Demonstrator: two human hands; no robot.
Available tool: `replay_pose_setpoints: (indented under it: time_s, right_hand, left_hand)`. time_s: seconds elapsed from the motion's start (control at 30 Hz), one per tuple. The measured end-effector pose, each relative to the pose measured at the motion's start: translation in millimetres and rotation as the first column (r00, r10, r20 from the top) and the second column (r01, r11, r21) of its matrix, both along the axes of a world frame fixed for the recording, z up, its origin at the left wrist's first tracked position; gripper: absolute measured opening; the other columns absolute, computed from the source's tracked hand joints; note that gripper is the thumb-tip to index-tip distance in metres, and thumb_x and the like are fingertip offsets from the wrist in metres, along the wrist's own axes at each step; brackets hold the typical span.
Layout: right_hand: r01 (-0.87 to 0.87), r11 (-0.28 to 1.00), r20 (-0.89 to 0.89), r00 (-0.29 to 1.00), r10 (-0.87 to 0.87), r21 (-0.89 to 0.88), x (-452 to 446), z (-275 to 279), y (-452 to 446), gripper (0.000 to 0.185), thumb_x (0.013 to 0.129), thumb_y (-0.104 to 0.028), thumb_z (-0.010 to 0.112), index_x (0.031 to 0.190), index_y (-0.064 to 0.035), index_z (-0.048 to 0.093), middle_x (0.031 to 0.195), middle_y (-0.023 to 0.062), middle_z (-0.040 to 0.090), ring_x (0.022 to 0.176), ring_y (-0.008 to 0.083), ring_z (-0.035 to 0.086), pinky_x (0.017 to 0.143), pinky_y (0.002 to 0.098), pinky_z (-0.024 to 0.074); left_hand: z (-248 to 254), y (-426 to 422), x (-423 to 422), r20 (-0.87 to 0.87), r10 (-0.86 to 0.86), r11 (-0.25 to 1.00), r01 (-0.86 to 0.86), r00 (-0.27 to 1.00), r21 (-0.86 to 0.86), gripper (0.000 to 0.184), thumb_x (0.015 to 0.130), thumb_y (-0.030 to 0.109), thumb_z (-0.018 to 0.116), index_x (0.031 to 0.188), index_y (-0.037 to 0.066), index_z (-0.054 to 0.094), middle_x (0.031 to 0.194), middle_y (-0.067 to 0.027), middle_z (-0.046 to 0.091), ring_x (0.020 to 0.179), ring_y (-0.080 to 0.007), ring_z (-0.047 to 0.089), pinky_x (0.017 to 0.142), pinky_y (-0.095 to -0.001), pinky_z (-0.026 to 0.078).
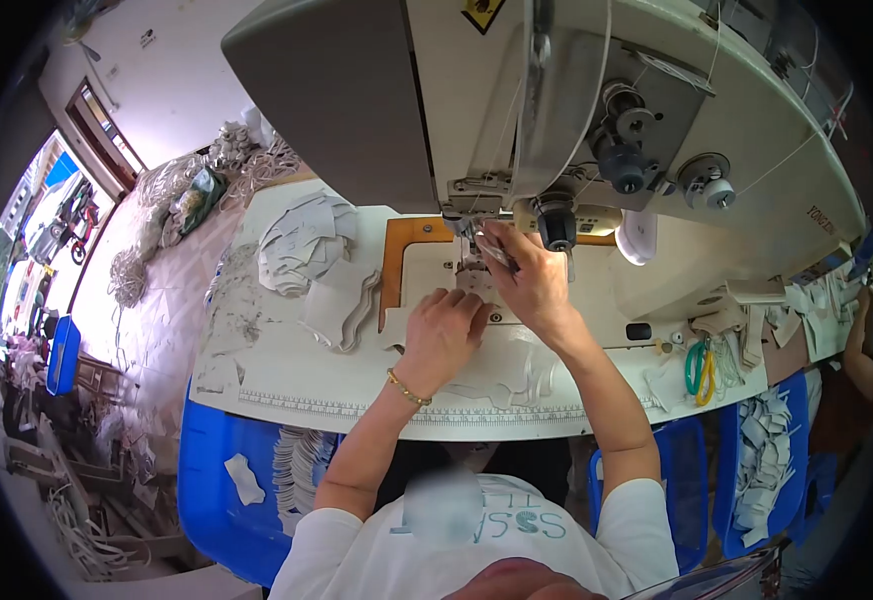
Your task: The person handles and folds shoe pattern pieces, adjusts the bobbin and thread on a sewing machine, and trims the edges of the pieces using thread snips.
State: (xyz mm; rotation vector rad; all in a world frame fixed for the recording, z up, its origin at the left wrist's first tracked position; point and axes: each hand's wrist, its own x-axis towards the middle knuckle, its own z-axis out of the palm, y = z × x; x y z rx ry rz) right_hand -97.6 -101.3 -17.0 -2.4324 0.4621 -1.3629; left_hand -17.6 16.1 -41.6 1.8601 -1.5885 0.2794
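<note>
A large sewing machine (477,90) stands over a white work table (287,375). Beside its needle area, my right hand (532,278) is closed, thumb and fingers pinched round a small metal tool (495,250). My left hand (444,335) rests low on the machine bed, fingers bent and close together, just left of the needle plate. Whatever lies beneath those fingers is hidden. Left of the hands are a heap of white fabric pieces (302,240) and a smaller stack (340,305).
Green-handled scissors (695,368) lie on the right of the table. Blue bins (212,480) with cut pieces stand below the front edge. A ruler strip (357,411) runs along that edge. Another person's arm (862,350) shows at far right.
</note>
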Motion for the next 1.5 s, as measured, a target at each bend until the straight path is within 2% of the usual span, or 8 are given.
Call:
replay_pose_setpoints:
  time_s: [0.43,0.63,0.83,1.0,1.13,1.2,1.33,1.5]
  right_hand:
    - [-0.304,0.953,0.051,0.952,0.303,0.005,-21,4,-1,0.036,0.056,0.013,0.053,0.088,-0.0018,0.056,0.074,0.0103,0.052,0.064,0.0285,0.055,0.054,0.0338,0.0446]
    - [-0.531,0.839,-0.235,0.836,0.495,-0.122,-63,-45,70,0.024,0.063,0.001,0.058,0.085,-0.0047,0.053,0.072,0.0049,0.046,0.056,0.02,0.053,0.047,0.0314,0.0427]
    - [0.038,0.913,-0.057,0.996,-0.067,-0.407,-184,31,20,0.032,0.07,0.002,0.057,0.102,-0.0006,0.059,0.085,0.0113,0.061,0.072,0.0254,0.059,0.059,0.0331,0.0471]
    - [0.88,0.425,0.533,0.47,-0.704,-0.213,-330,135,-104,0.026,0.09,-0.012,0.047,0.114,-0.0017,0.053,0.108,0.0105,0.056,0.1,0.0199,0.052,0.084,0.0308,0.0414]
    - [0.694,0.691,0.211,0.658,-0.723,0.205,-406,183,-207,0.043,0.087,-0.037,0.053,0.104,0.0021,0.059,0.091,0.0099,0.061,0.082,0.0124,0.055,0.076,0.0298,0.0433]
    - [0.809,0.524,-0.13,0.569,-0.812,0.265,-376,214,-191,0.04,0.086,-0.035,0.054,0.1,0.0015,0.061,0.08,0.007,0.062,0.073,0.0091,0.052,0.069,0.0279,0.0428]
    - [0.654,0.741,0.146,0.726,-0.672,0.156,-392,187,-226,0.037,0.086,-0.032,0.054,0.099,0.0011,0.061,0.079,0.0068,0.062,0.072,0.0093,0.052,0.068,0.0269,0.0424]
    - [0.827,0.508,0.446,0.37,-0.815,0.24,-400,-8,-281,0.047,0.09,-0.034,0.047,0.111,0.0081,0.052,0.101,0.0157,0.061,0.09,0.0238,0.057,0.08,0.0293,0.0422]
  left_hand:
    - [34,26,16,-0.58,-0.03,0.984,-0.079,0.814,-0.162,0.013,0.076,0.012,0.065,0.084,0.002,0.064,0.073,-0.0052,0.062,0.054,-0.0098,0.053,0.052,-0.0234,0.043]
    - [30,18,12,-0.951,-0.31,0.901,0.324,0.015,-0.288,0.021,0.09,0.016,0.049,0.103,0.001,0.057,0.064,0.0004,0.057,0.049,0.0,0.042,0.039,-0.014,0.032]
    - [12,15,8,-0.911,-0.337,0.927,0.255,0.237,-0.277,0.017,0.091,0.012,0.047,0.099,0.003,0.059,0.056,0.0048,0.042,0.047,-0.0017,0.033,0.042,-0.0166,0.026]
    - [5,17,-1,-0.893,-0.294,0.956,0.108,0.339,-0.274,0.018,0.089,0.008,0.048,0.103,0.001,0.058,0.057,0.005,0.041,0.049,-0.0022,0.038,0.044,-0.0169,0.03]
    - [2,18,-16,-0.888,-0.313,0.947,0.042,0.337,-0.318,0.019,0.089,0.008,0.048,0.105,0.001,0.056,0.057,0.0044,0.045,0.048,-0.0021,0.039,0.043,-0.0168,0.031]
    - [1,19,-18,-0.893,-0.295,0.952,0.021,0.339,-0.306,0.019,0.089,0.008,0.047,0.104,0.0,0.055,0.057,0.0037,0.046,0.047,-0.0018,0.039,0.042,-0.0168,0.031]
    - [1,21,-16,-0.893,-0.254,0.966,0.052,0.372,-0.253,0.018,0.088,0.005,0.045,0.1,-0.001,0.057,0.055,0.0035,0.046,0.046,-0.0014,0.037,0.041,-0.0167,0.029]
    - [3,14,-9,-0.9,-0.315,0.947,0.032,0.301,-0.321,0.017,0.086,0.004,0.046,0.096,-0.002,0.059,0.053,0.0034,0.046,0.044,-0.001,0.035,0.04,-0.0166,0.028]
